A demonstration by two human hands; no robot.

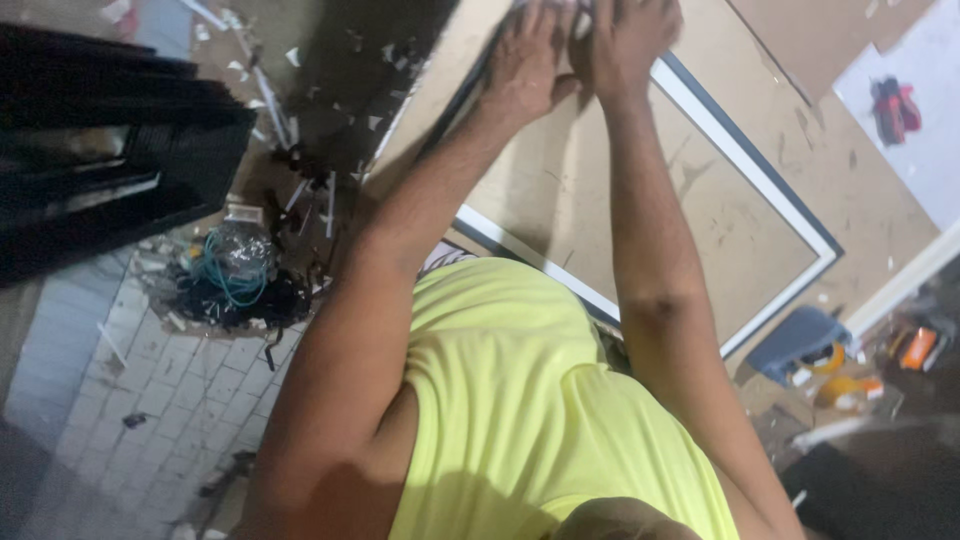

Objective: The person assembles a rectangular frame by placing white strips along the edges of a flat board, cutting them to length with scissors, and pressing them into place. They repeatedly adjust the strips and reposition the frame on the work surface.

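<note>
The framed backing board (pixel 640 210) looks like matt brown hardboard, scuffed and scratched, edged by a smooth white-and-dark frame (pixel 760 170). The floor tiles (pixel 190 390) are pale and dull; the shirt (pixel 520 400) is soft yellow-green cloth.

Counted things on a cluttered brown desk (pixel 860 190) and tiled floor (pixel 190 390)

Two bare hands, the left hand (pixel 528 62) and the right hand (pixel 628 40); one large rectangular frame with a white and dark border (pixel 800 225); one brown backing board (pixel 640 200); one tangle of teal cord (pixel 232 272); one red and black tool (pixel 893 108); one black cabinet (pixel 110 150); too many scattered white scraps (pixel 270 100) to count.
</note>
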